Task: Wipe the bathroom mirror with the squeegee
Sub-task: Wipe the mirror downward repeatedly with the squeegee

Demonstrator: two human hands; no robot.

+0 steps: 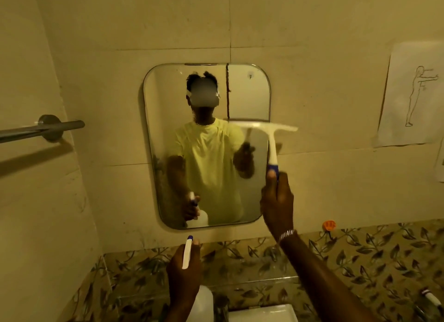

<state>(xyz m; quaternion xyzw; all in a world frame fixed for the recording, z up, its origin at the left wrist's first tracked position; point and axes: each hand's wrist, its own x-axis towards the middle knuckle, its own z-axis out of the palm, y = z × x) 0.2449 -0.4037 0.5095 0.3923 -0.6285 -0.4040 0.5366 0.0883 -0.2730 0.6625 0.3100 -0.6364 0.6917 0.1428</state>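
One mirror (pixel 206 144) hangs on the far wall, and one squeegee (pixel 269 134) sits against its right side, blade level about halfway up and overhanging the right edge onto the tile. The right hand (pixel 277 201) has its fingers wrapped round the blue-ended handle; the left hand (pixel 185 266), lower and nearer, grips one spray bottle (pixel 192 273). Left of the mirror one rail (pixel 40 129) juts out; two papers (pixel 413 93) hang right, bare wall between.

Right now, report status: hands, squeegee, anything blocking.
Right hand grips squeegee, blade at mirror right side. Left hand holds spray bottle. Nothing blocking.
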